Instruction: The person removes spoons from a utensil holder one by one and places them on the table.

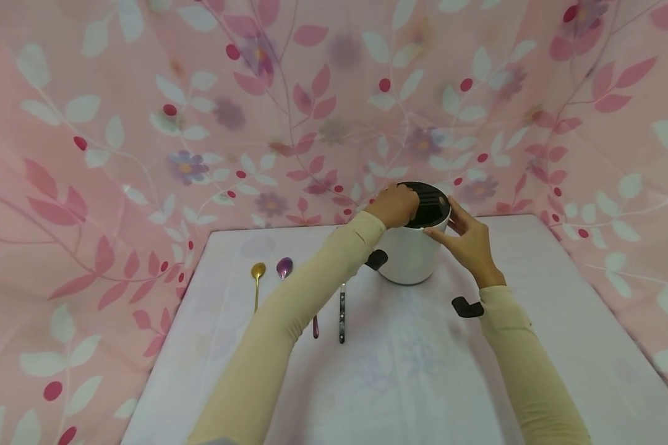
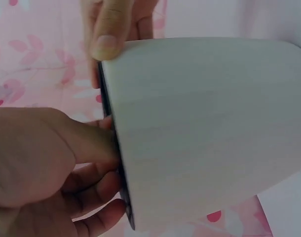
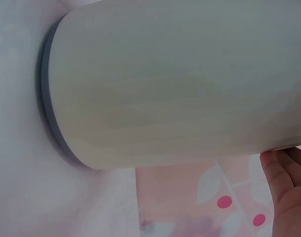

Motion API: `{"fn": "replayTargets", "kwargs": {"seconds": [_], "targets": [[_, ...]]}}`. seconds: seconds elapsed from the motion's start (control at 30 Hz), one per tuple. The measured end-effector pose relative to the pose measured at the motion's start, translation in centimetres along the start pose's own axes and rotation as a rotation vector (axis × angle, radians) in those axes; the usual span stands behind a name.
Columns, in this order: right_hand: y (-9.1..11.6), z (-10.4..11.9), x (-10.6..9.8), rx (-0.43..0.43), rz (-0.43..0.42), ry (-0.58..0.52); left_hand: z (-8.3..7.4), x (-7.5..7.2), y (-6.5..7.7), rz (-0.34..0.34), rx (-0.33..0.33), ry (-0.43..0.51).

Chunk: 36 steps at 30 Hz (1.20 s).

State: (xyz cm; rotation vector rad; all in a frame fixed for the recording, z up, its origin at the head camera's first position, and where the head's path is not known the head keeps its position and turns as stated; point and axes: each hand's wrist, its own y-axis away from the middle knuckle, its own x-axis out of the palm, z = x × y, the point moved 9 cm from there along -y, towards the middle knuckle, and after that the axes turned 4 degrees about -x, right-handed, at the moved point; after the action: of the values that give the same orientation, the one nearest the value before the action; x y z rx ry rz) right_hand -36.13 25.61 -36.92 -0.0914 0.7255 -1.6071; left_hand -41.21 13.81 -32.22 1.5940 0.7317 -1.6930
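Observation:
A round white utensil holder with a dark base stands towards the back of the table. In its top sits a black slotted insert. My left hand reaches over the rim from the left, fingers bent and thumb dipping in at the dark insert; its fingertips are partly hidden. From the right, my right hand grips the holder near the rim, thumb on the near side and fingers behind. The left wrist view shows the right thumb on the rim; the right wrist view shows fingers against the wall.
Left of the holder lie a gold spoon, a purple spoon partly covered by the left sleeve, and a utensil with a dark riveted handle. A white cloth covers the table; pink floral fabric hangs behind.

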Motion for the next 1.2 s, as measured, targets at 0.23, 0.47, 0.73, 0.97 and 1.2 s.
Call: {"fn": "replayTargets", "kwargs": {"seconds": [0.23,0.47,0.73,0.97,1.2], "targets": [[0.0,-0.1,0.0,-0.007,-0.01,-0.004,0.5,-1.2,1.0,0.022,0.106,0.257],[-0.2,-3.0,0.2,0.005,-0.015,-0.026,2.4,-1.8,1.3,-0.047,0.062,0.73],[-0.3,-3.6,0.1,0.011,-0.018,-0.009,3.6,0.8,2.1,0.068,0.019,1.346],[0.0,-1.7,0.1,0.03,0.008,-0.018,3.9,1.9,2.4,0.004,0.021,1.439],[0.1,0.4,0.1,0.032,0.009,-0.021,4.3,0.7,2.7,-0.136,0.064,1.596]]}}
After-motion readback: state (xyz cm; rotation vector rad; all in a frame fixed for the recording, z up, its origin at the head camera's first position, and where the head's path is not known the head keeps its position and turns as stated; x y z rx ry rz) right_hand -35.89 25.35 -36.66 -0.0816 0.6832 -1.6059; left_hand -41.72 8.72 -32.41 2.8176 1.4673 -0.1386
